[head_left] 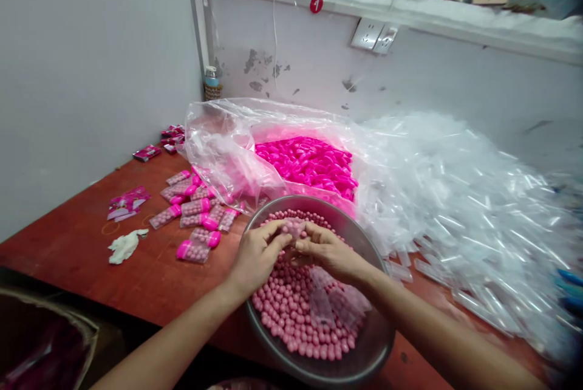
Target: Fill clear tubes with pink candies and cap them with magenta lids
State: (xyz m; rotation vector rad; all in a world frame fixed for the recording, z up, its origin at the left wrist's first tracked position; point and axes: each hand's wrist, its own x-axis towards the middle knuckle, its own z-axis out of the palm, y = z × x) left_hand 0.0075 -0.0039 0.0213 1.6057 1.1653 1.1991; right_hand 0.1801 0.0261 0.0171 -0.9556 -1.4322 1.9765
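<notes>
Over a grey metal bowl [381, 344] full of round pink beads [291, 311], both hands meet at a small clear plastic container [294, 229] with pink beads in it. My left hand [260, 253] grips it from the left, thumb and fingers closed. From the right, my right hand [330, 250] pinches it too, fingers bent. Some clear empty containers [339, 302] lie on the beads beneath my right wrist. Left of the bowl rest several filled containers with bright pink caps [195, 214].
Behind the bowl, a clear plastic bag [218, 141] holds loose pink caps [310, 165]. A large heap of clear containers [455, 195] covers the right side. Printed pink packets [129, 201] and a white scrap [127, 246] lie left on the red table [68, 250]. A cardboard box [86, 341] stands lower left.
</notes>
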